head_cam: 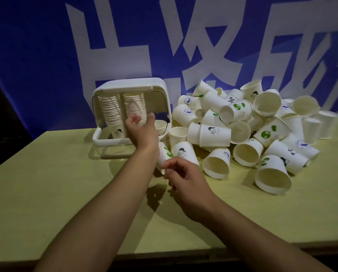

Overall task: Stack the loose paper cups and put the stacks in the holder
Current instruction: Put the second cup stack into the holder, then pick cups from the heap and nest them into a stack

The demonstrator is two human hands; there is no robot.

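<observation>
A white plastic holder [165, 107] stands open at the back left of the table. Inside it are a left stack [110, 112] and a right stack [133, 104] of paper cups, with a single cup [160, 126] beside them. My left hand [141, 128] reaches into the holder, fingers and thumb wrapped around the bottom of the right stack. My right hand [185, 175] is closer to me. Its fingertips pinch the rim of a green-printed cup [164, 154] lying on its side, partly hidden behind my left forearm. To the right lies a large pile of loose cups [248, 122].
The yellowish table [56, 183] ends at a front edge just below my forearms. A blue banner with large white characters [164, 46] hangs behind the table. Loose cups reach almost to the holder's right side and out to the table's right edge.
</observation>
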